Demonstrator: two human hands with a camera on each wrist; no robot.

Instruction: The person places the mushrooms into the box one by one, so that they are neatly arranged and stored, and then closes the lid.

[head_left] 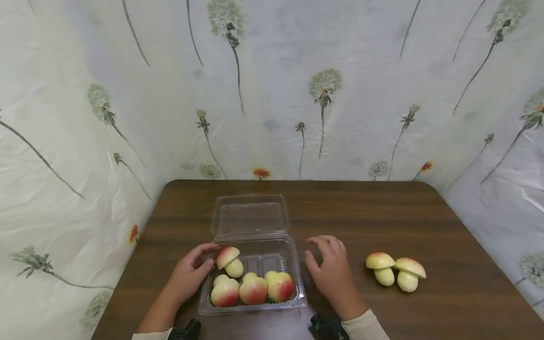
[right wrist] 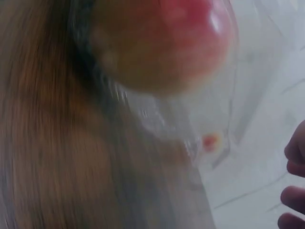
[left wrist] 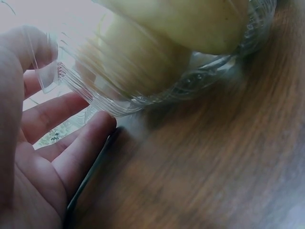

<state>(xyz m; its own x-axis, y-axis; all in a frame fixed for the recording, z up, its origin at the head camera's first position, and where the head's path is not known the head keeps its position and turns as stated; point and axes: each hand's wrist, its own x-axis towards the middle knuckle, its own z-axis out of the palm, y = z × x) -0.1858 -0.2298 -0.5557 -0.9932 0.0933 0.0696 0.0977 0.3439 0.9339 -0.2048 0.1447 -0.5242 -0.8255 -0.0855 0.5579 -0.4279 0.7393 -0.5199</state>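
Observation:
A clear plastic clamshell container [head_left: 289, 302] lies with its lid [head_left: 250, 215] folded back, away from me. In it, toy mushrooms with red-and-cream caps sit in a front row, among them a middle mushroom [head_left: 253, 289]; another mushroom [head_left: 228, 260] leans at the left wall. My left hand [head_left: 191, 271] holds the container's left rim, thumb and fingers on either side of the edge in the left wrist view. Just right of the container, my right hand [head_left: 331, 269] hovers with loosely bent fingers and nothing in them; its fingertips [right wrist: 293, 198] show at the right wrist view's edge.
Two more mushrooms, a left one [head_left: 380, 267] and a right one [head_left: 409, 274], lie close together to the right of my right hand. All stands on a dark brown wooden table [head_left: 361, 212]. Dandelion-printed sheeting [head_left: 272, 94] rises behind the table and along both sides.

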